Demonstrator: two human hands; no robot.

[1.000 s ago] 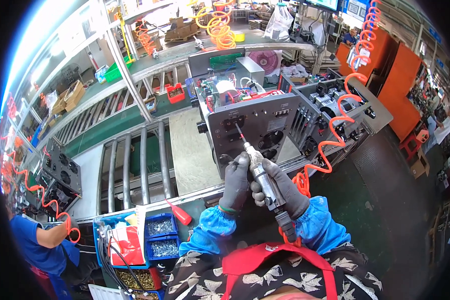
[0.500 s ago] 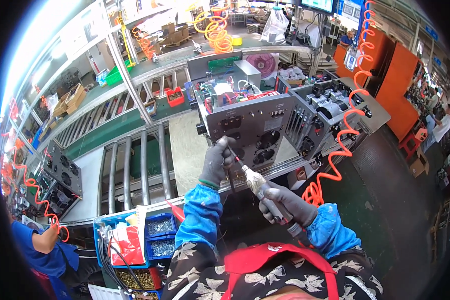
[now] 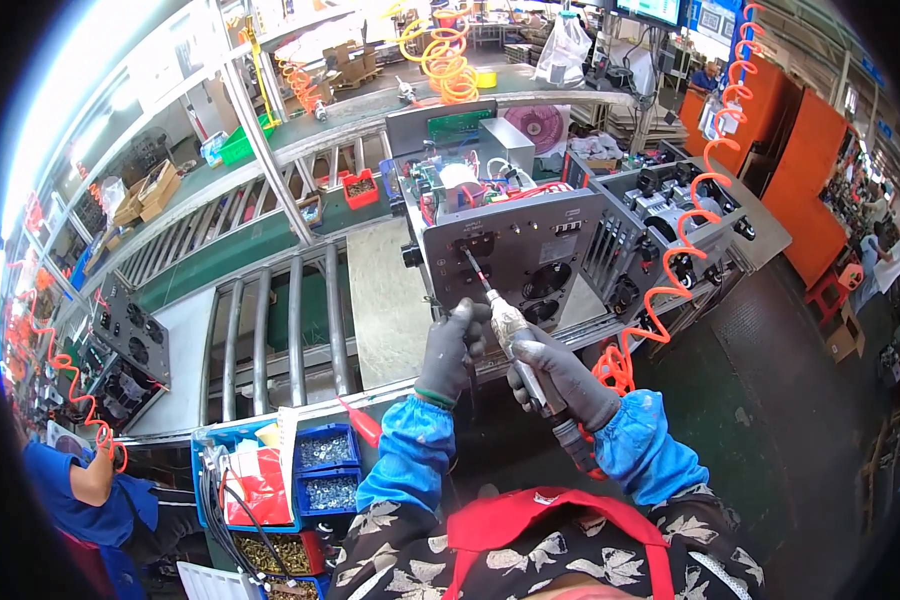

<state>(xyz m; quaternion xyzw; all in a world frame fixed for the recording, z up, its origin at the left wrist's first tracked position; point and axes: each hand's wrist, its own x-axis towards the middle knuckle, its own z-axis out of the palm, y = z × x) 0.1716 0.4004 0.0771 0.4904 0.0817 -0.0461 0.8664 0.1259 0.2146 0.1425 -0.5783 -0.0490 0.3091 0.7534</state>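
Observation:
A power screwdriver (image 3: 511,322) with a taped, whitish front is gripped in my gloved right hand (image 3: 568,382). Its long bit points up and away, the tip at or very close to the black fittings (image 3: 475,246) on a grey metal panel (image 3: 515,238). That panel fronts an open equipment case with wires and circuit boards inside. My gloved left hand (image 3: 449,352) is beside the screwdriver, just below the panel's lower left edge, fingers curled. What it holds, if anything, I cannot make out. Two round fan grilles (image 3: 546,281) sit right of the bit.
Left of the case runs a roller conveyor (image 3: 295,330). Blue bins (image 3: 327,450) of small metal parts stand near my left arm. An orange coiled hose (image 3: 682,250) hangs at the right. A co-worker (image 3: 95,490) is at the far left, beside another case (image 3: 130,335).
My left hand has dropped down from the panel front and away from the bit. The screwdriver has swung more upright, its bit moving up to the black fittings.

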